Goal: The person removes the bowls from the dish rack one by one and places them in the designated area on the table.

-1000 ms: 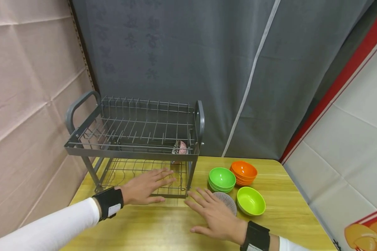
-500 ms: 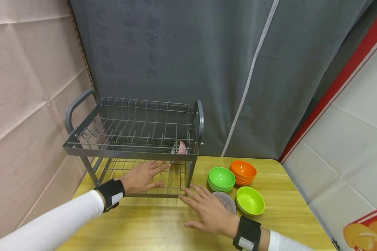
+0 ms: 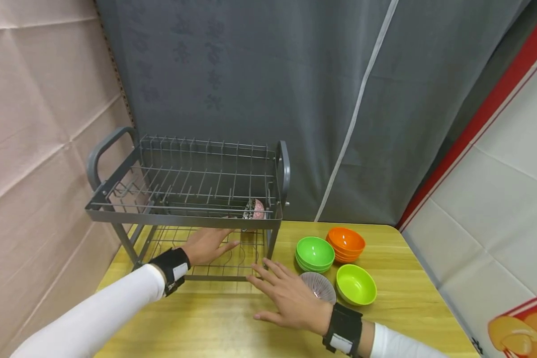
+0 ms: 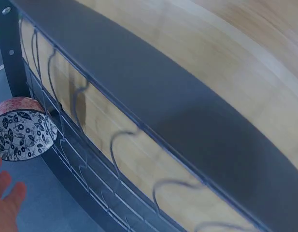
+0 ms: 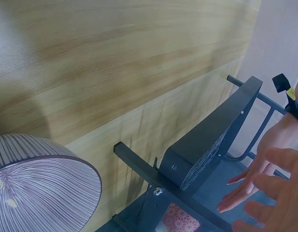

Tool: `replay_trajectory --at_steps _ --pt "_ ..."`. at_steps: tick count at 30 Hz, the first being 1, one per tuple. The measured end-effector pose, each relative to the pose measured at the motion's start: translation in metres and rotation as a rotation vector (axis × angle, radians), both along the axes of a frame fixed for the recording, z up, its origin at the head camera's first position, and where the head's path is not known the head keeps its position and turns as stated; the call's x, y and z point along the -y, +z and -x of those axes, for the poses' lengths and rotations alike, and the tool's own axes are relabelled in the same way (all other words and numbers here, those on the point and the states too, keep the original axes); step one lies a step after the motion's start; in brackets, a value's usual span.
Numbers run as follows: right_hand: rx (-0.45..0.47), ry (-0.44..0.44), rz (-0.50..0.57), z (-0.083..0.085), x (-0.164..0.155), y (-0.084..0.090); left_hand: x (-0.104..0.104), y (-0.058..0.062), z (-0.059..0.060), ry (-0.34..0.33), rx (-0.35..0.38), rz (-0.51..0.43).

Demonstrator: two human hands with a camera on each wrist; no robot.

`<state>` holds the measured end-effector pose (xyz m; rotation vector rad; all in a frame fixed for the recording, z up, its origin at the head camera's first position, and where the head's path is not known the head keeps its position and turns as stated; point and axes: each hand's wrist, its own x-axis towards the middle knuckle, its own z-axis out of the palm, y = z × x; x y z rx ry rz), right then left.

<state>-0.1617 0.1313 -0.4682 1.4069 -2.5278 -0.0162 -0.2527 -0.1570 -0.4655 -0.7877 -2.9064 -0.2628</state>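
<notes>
A: From the head, the left hand (image 3: 204,244) lies flat, fingers spread, inside the lower tier of the dish rack (image 3: 185,215); why?
B: It reaches toward the patterned bowl (image 3: 253,210) at the far right; the right hand (image 3: 288,298) hovers spread over the counter (image 3: 232,323), near the striped bowl (image 3: 320,288).
A: Left wrist?
B: Fingertips (image 4: 5,205) just near the patterned bowl (image 4: 21,128); apart.
A: Right wrist?
B: Straight fingers (image 5: 272,193); striped bowl (image 5: 40,186) beside.

The left hand (image 3: 208,243) has slid deeper under the dish rack (image 3: 185,209), over its lower wire shelf, while the right hand (image 3: 291,301) has shifted left along the surface (image 3: 232,323), apparently a little closer to the rack's front leg.
</notes>
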Motion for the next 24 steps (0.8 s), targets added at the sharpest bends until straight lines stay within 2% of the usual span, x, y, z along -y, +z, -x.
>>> replay_trajectory --at_steps 4,11,15,20,24 --pt "0.015 -0.001 -0.012 0.000 0.002 0.001 -0.012 -0.004 0.009 0.023 0.015 -0.091" --pt "0.015 0.001 -0.030 -0.001 0.005 0.005 -0.035 -0.013 0.026 0.000 -0.011 -0.296" --pt "0.002 0.001 -0.033 -0.002 0.004 0.005 -0.051 -0.013 0.035 0.072 -0.033 -0.364" --pt "-0.006 0.004 -0.029 -0.002 0.003 0.005 -0.066 -0.009 0.046 0.211 0.058 -0.412" --pt "-0.010 0.005 -0.026 -0.002 0.002 0.004 -0.072 -0.008 0.051 0.253 0.139 -0.506"
